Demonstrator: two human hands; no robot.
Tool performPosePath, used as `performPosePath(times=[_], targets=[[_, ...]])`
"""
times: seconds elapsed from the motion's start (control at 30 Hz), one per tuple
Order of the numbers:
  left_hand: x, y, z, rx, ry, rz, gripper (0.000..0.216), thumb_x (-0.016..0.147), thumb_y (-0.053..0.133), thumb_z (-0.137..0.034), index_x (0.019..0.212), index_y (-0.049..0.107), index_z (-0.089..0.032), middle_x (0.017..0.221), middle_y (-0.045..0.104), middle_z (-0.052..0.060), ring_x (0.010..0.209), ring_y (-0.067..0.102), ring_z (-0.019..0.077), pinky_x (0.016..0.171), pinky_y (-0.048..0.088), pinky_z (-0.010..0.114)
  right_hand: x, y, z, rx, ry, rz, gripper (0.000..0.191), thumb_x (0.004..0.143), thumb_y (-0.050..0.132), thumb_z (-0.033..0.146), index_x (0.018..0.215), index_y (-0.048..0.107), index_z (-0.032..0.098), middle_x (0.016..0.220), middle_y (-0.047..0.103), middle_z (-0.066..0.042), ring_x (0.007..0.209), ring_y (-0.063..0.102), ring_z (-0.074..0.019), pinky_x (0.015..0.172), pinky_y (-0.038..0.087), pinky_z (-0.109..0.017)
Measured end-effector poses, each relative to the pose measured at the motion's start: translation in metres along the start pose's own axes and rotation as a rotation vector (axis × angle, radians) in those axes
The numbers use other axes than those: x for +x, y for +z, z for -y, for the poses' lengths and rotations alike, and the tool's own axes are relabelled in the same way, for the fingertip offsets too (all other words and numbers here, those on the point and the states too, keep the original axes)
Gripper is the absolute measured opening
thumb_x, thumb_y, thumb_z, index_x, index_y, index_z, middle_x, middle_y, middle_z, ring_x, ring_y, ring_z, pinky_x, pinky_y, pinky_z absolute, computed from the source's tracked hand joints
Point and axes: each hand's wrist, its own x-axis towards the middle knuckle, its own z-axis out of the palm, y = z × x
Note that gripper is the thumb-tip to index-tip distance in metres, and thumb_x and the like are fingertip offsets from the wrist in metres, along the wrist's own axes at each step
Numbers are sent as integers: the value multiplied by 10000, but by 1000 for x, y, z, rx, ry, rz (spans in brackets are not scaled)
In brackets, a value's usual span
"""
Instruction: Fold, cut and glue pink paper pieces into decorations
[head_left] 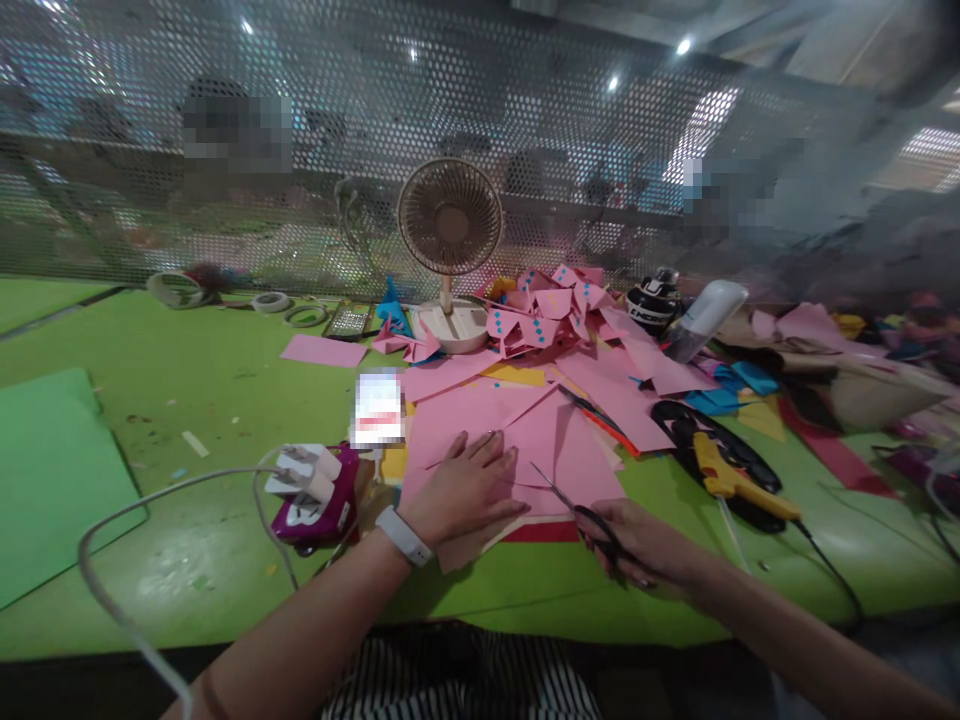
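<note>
My left hand (466, 487) lies flat on a stack of pink paper (469, 408), palm down with the fingers stretched out. A white band circles that wrist. In my right hand (649, 545) is a pair of scissors (594, 522) with dark handles, the fingers wrapped round them. Their blades point up and left over the pink paper, just right of my left hand, and look nearly closed. Whether they touch the sheet I cannot tell. A red sheet (551, 531) shows under the stack's near edge. Behind it lies an orange-and-black cutter-like tool (611, 425).
A yellow glue gun (739, 485) rests on a black tray at the right, its cord trailing forward. Folded pink pieces (551, 310) heap beside a small fan (450, 225). At left are a purple power strip (319, 520) with plugs, a lit phone (377, 407) and green sheets (60, 470).
</note>
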Motion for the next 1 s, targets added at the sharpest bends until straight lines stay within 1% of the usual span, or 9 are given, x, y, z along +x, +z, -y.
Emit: performPosePath(times=[0.17, 0.37, 0.6, 0.73, 0.87, 1.0], targets=[[0, 2, 1, -6, -9, 0, 715, 866, 258, -682, 1394, 341, -208, 1466, 343, 122, 1366, 257, 260, 1107, 135, 454, 7, 0, 10, -85, -74, 17, 522, 760, 501, 668, 665, 487, 155, 482, 571, 29, 260, 291, -7, 300, 180, -171], [-1, 4, 1, -15, -8, -12, 720, 866, 267, -679, 1391, 352, -194, 1466, 339, 130, 1357, 275, 265, 1106, 129, 452, 11, 4, 21, -84, -63, -13, 547, 735, 499, 693, 619, 488, 158, 459, 552, 30, 263, 291, -14, 299, 194, -180], [-1, 3, 0, -31, -11, -21, 713, 866, 290, -671, 1388, 360, -191, 1455, 358, 133, 1359, 268, 267, 1103, 113, 439, 13, 2, 14, -49, -41, -23, 485, 733, 558, 637, 645, 473, 168, 459, 540, 49, 251, 251, 0, 276, 163, -167], [-1, 3, 0, -34, -8, -27, 710, 864, 292, -673, 1377, 374, -189, 1453, 363, 131, 1357, 272, 266, 1102, 104, 435, 15, 1, 9, -35, -9, -40, 488, 729, 564, 646, 659, 467, 173, 454, 536, 55, 243, 243, 1, 263, 132, -162], [-1, 4, 1, -26, 2, -23, 708, 867, 300, -665, 1379, 367, -180, 1452, 360, 143, 1357, 273, 262, 1099, 105, 434, 17, 3, 8, 16, -41, -18, 499, 747, 540, 650, 654, 472, 165, 479, 566, 38, 251, 261, 2, 270, 147, -156], [-1, 6, 2, -20, -3, -37, 706, 861, 329, -662, 1372, 372, -176, 1454, 352, 155, 1344, 299, 270, 1095, 120, 439, 21, 5, 14, 30, -87, 14, 497, 759, 533, 635, 670, 510, 147, 516, 609, 3, 255, 278, -2, 277, 145, -164]])
